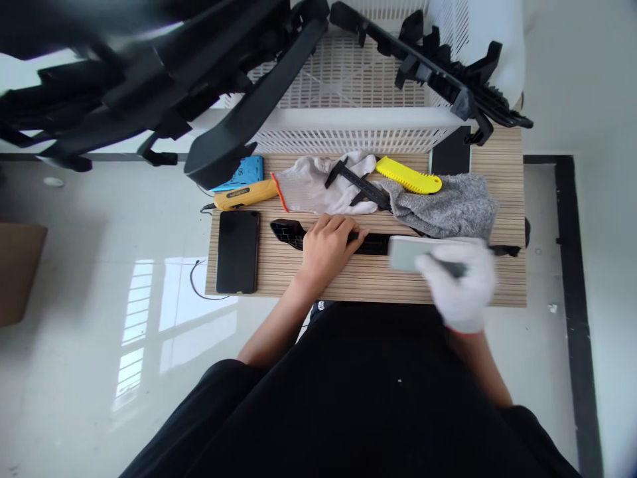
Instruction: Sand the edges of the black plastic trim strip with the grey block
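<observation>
Fingers (324, 224) of the bare left hand (323, 255) are bent and closed over the long black part (373, 243), thumb laid along it; the fingers of my gloved right hand (462, 289) are closed on a grey block (405, 255), both blurred. Findings from left to right follow.

At the left end of the tabletop (368, 284) lies a black phone (238, 252), screen side not determinable. Beyond it are a yellow-orange handled tool (246, 196) and a blue item (251, 171), partly covered. Large black mouldings (164, 73) fill the upper left of my view.

The long black part lies lengthwise on the tabletop, in front of me; its ribbed left end extends past my left hand. Beyond that hand is a loose white glove (306, 186), with a dark caliper (365, 188) lying across it. A white slotted basket (348, 119) stands at the back.

Next come a yellow toothed tool (408, 176), touching a crumpled grey cloth (448, 206). My right hand holds the block over the part, nearer me than the cloth; contact cannot be confirmed. Behind the cloth is a dark flat panel (450, 153), below another black moulding (438, 66) that slants across the basket.
</observation>
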### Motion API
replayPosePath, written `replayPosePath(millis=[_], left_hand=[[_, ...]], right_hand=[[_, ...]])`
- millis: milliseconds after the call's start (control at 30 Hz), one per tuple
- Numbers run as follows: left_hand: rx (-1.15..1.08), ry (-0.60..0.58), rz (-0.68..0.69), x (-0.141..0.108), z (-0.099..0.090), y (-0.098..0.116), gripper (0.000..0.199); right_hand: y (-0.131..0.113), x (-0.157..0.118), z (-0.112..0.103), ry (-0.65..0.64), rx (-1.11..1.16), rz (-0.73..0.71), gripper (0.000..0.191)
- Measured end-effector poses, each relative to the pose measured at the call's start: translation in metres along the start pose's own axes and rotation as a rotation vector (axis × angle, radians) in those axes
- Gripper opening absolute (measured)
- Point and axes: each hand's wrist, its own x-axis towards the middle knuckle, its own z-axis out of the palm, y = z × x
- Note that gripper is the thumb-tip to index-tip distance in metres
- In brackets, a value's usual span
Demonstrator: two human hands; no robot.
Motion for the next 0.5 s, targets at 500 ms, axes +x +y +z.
replayPosePath(millis=[500], left_hand=[[0.011,-0.011,0.017,-0.001,-0.006,-0.01,0.029]], right_hand=[[0.025,0.004,-0.06,-0.074,-0.283,0.339,0.024]])
